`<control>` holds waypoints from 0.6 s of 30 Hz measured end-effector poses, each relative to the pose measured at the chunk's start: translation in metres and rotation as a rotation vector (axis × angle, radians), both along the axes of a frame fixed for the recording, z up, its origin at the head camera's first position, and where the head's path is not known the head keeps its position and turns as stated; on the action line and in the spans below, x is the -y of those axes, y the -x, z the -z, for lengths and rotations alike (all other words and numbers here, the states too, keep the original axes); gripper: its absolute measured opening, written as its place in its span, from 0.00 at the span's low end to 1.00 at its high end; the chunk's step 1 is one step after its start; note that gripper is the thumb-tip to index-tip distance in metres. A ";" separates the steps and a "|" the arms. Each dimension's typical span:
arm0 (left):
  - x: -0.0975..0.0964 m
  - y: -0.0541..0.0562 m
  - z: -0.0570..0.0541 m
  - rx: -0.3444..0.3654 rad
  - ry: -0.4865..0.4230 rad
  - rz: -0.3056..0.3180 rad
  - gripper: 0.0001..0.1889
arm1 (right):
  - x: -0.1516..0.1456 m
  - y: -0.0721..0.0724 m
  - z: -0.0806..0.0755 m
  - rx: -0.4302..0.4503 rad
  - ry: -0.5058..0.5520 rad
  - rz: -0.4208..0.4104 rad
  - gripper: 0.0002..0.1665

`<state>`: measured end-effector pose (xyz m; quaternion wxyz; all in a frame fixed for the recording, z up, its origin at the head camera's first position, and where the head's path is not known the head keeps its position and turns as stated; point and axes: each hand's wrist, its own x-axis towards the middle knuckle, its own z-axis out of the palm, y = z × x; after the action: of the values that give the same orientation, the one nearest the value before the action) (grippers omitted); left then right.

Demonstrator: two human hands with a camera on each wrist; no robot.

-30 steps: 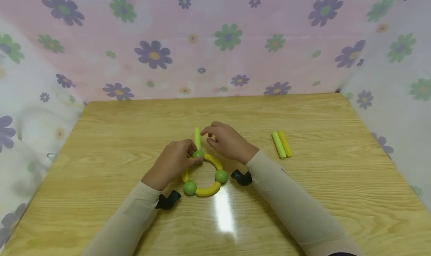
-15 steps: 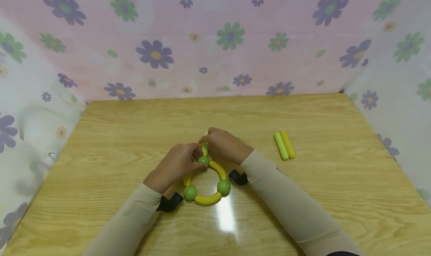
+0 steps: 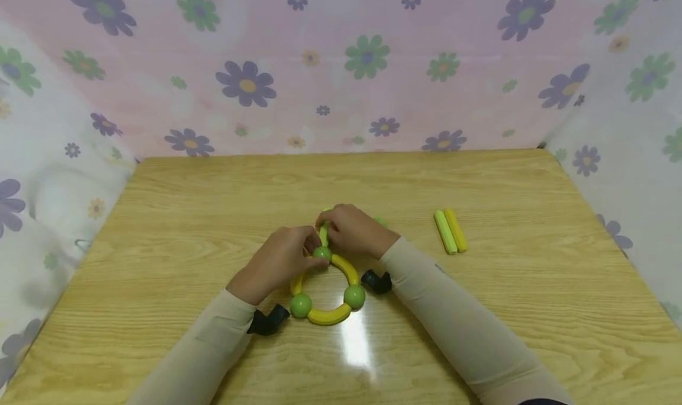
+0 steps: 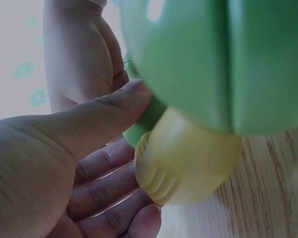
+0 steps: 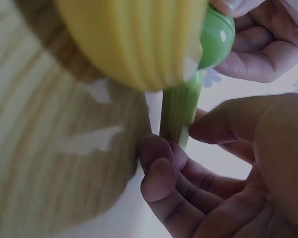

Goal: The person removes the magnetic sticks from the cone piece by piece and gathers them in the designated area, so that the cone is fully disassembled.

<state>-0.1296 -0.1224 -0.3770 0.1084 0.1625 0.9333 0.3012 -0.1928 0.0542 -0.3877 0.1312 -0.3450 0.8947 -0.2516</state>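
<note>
On the table lies a ring of curved yellow rods joined by green balls. My left hand grips the green ball at the far side of the ring between thumb and fingers. From that ball a straight light green rod points away toward the back. My right hand pinches this rod between thumb and fingers, and covers part of it in the head view. The rod's near end meets the ball in the right wrist view.
A light green rod and a yellow rod lie side by side to the right. Another green piece peeks out behind my right hand. Black wrist mounts hang under both wrists. A flowered cloth hangs behind the table.
My right hand has come in from above the light green rod and now pinches it. The ring and the left hand have shifted slightly toward me and to the right in the view.
</note>
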 end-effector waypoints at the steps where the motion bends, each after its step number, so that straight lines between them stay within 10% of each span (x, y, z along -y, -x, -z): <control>1: 0.000 0.000 0.000 -0.002 -0.001 0.000 0.13 | 0.001 0.000 -0.001 0.016 0.012 0.019 0.20; 18: 0.000 0.001 -0.001 -0.012 0.012 0.012 0.13 | 0.004 -0.002 0.002 0.026 0.185 0.233 0.09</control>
<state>-0.1308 -0.1226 -0.3762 0.1055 0.1691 0.9348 0.2939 -0.1912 0.0501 -0.3901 0.0801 -0.2462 0.8998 -0.3511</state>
